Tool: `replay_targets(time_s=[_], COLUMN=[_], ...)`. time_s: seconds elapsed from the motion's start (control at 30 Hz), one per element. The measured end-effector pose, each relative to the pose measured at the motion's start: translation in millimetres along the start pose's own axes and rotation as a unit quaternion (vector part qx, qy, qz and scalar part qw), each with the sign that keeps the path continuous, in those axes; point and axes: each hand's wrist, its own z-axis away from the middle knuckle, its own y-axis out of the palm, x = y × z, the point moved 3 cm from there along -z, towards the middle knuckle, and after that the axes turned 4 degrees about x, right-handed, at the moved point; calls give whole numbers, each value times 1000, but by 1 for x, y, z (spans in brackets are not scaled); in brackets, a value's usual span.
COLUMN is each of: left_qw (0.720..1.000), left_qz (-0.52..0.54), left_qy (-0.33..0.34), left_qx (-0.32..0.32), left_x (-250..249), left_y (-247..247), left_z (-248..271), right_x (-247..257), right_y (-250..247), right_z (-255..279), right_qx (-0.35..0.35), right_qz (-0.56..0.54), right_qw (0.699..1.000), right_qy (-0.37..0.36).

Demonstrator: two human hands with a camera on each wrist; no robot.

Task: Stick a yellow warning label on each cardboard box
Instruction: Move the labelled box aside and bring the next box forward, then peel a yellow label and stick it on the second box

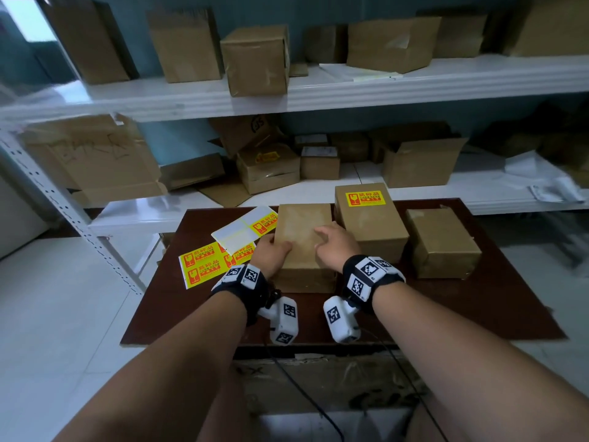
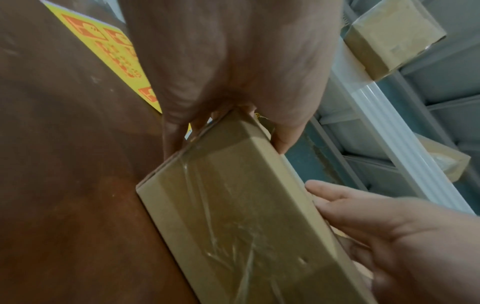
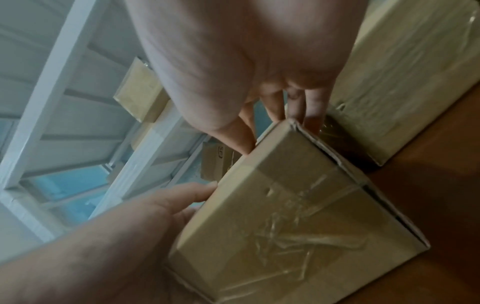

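Note:
A plain cardboard box (image 1: 302,237) lies on the brown table (image 1: 478,301), taped on its near end (image 2: 233,216) (image 3: 298,205). My left hand (image 1: 274,250) grips its left edge, thumb on top. My right hand (image 1: 333,242) grips its right edge, thumb on top and fingers down in the gap beside the neighbouring box. That neighbouring box (image 1: 369,224) carries a yellow warning label (image 1: 365,198). A third box (image 1: 443,244) at the right shows no label. Sheets of yellow labels (image 1: 207,263) lie left of my hands, under a partly used backing sheet (image 1: 242,229).
White metal shelving (image 1: 350,94) stands right behind the table, loaded with several cardboard boxes and some papers. A worn carton (image 1: 318,381) sits below the table's near edge. Black cables hang from my wrist cameras. White floor shows to the left.

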Motion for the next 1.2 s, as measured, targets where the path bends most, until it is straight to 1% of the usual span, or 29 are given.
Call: replay_targets(time_s=[0.1,0.17,0.2,0.27,0.3,0.33,0.4,0.47,0.57,0.63,0.7,0.73,0.8,0.87,0.9,0.93,0.97,1.03,1.07,1.13,1.17,1.2], left_qw=[999,997,996,988,978,969,943,926,900,886,877,877,873,866,871,882,898,940,956,977,985,991], left_qz=[-30,-22,-29,-134,-197,-238,-318,-353,-400,-431,-451,-452,-457,-472,-466,-451,-421,-321,-269,-160,-96,-35], left_qy=[-19,-56,-76,-73,-65,-68,-78,-110,-149,-160,-158,-157,-157,-141,-124,-100,-76,-40,-19,19,40,62], left_qx=[36,51,43,29,9,-18,-55,-77,-85,-68,-55,-56,-70,-84,-90,-94,-100,-111,-120,-140,-135,-115], left_x=[2,6,10,13,15,18,23,30,39,47,52,54,57,57,55,52,48,36,28,10,-1,-12], left_y=[-12,-28,-38,-60,-72,-82,-97,-104,-105,-101,-97,-96,-95,-96,-98,-100,-101,-103,-104,-104,-103,-100], left_z=[-9,-20,-28,-45,-55,-65,-80,-97,-112,-118,-120,-122,-127,-130,-131,-131,-129,-121,-117,-112,-107,-102], right_x=[-4,-7,-7,-7,-8,-9,-12,-16,-21,-22,-22,-22,-22,-23,-23,-23,-22,-21,-21,-19,-18,-18], right_y=[-6,-12,-15,-20,-20,-19,-14,-9,-5,-6,-7,-8,-10,-12,-12,-13,-13,-14,-14,-17,-18,-20], right_z=[-1,-6,-10,-18,-22,-25,-29,-33,-38,-38,-37,-36,-34,-33,-32,-32,-31,-29,-29,-27,-26,-25], right_qx=[-7,-5,-8,-13,-10,-1,15,21,24,17,8,5,2,-3,-4,-4,-3,1,4,13,17,19], right_qz=[-78,-128,-152,-194,-208,-215,-208,-183,-177,-175,-168,-164,-153,-142,-140,-142,-145,-149,-149,-146,-147,-150], right_qw=[997,992,988,981,978,976,978,983,983,984,985,985,987,989,989,989,988,988,988,989,988,988], right_qy=[-1,11,17,21,21,17,1,-24,-39,-40,-44,-46,-46,-45,-45,-46,-45,-41,-39,-35,-33,-30])
